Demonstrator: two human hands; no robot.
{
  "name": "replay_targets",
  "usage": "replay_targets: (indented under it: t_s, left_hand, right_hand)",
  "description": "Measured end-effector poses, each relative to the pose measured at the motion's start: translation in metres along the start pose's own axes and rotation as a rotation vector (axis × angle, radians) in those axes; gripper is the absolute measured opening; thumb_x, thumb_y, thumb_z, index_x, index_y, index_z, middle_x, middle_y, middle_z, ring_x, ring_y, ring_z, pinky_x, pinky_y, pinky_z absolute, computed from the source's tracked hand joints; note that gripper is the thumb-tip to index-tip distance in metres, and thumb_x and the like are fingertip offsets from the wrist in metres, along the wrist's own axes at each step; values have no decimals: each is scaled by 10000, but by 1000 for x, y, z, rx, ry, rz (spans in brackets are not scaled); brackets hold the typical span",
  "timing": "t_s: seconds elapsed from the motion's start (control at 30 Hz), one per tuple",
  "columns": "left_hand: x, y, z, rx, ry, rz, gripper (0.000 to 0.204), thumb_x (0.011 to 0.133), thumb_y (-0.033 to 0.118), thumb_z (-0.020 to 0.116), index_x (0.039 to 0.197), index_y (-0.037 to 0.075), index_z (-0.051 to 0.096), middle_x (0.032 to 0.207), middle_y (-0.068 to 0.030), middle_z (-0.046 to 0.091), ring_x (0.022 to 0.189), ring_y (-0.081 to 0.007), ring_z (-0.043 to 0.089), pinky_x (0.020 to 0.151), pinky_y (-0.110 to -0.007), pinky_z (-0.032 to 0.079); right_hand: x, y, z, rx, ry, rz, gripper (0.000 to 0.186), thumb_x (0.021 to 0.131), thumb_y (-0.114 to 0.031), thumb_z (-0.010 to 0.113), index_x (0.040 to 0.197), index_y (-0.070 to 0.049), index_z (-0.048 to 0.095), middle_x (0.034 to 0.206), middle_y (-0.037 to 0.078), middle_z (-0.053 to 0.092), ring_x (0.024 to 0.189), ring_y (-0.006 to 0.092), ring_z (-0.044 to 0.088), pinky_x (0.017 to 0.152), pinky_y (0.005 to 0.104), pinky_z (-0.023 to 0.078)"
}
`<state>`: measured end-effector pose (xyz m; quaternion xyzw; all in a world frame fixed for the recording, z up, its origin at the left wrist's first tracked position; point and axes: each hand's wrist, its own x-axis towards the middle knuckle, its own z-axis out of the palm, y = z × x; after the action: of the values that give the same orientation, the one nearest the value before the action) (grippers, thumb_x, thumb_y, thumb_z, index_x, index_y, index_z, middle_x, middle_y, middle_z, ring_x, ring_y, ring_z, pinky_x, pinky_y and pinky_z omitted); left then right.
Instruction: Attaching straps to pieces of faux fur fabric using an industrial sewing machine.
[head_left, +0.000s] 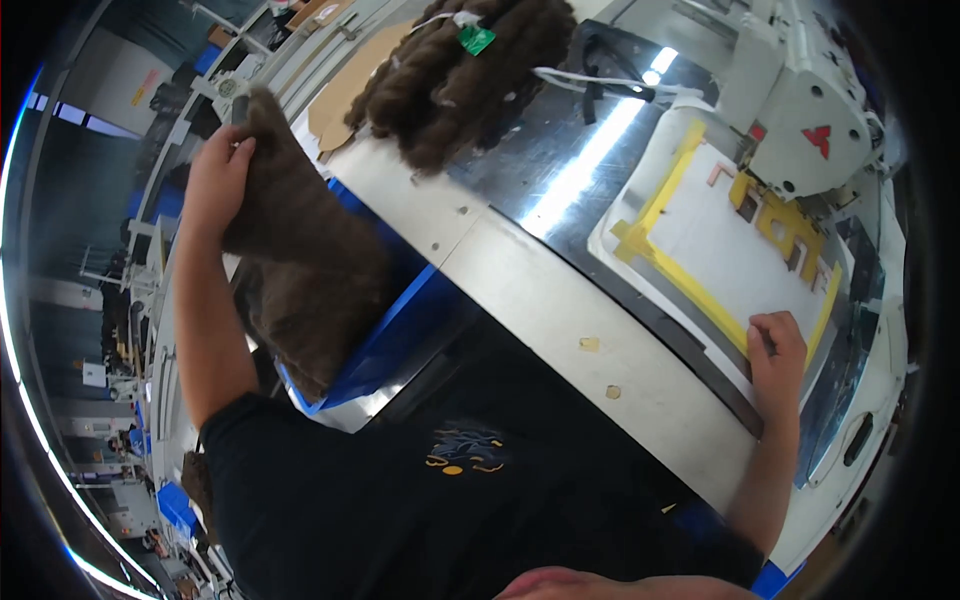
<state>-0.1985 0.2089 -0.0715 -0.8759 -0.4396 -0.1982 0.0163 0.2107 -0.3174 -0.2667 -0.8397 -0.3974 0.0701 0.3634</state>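
My left hand (215,185), raised at the left, is closed on the upper edge of a piece of brown plush fabric (295,195). The fabric hangs down over more brown plush (310,310) in a blue bin (385,345). At the right, my right hand (780,350) rests by the near corner of a white sewing template (715,230) edged with yellow tape. Its fingers are curled in, and whatever they may hold is hidden. The template lies under the head of a white industrial sewing machine (810,120).
A bundle of brown plush (470,75) with a green tag lies at the back of the metal table (480,245). Beside it are brown cardboard (360,85) and a white cable (590,78). The bin stands against the table's near edge.
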Motion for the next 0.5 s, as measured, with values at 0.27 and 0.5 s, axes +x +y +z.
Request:
replay_targets:
  t_s: [0.27, 0.5]
  left_hand:
    - [-20, 244, -51, -289, -224, 702, 190, 882, 45, 695, 1060, 14, 636, 825, -198, 633, 827, -400, 645, 726, -420, 494]
    - [-31, 350, -29, -382, -251, 1282, 189, 853, 71, 724, 1017, 68, 630, 777, -143, 636, 789, -382, 630, 756, -460, 469]
  right_hand:
    - [20, -100, -55, 98, 81, -217, 596, 797, -252, 845, 1305, -20, 637, 1218, 152, 663, 1128, 323, 647, 990, 401, 512]
    - [34, -146, -102, 319, 89, -305, 515, 806, -287, 886, 1213, -40, 691, 1069, 116, 735, 997, 243, 699, 903, 361, 538]
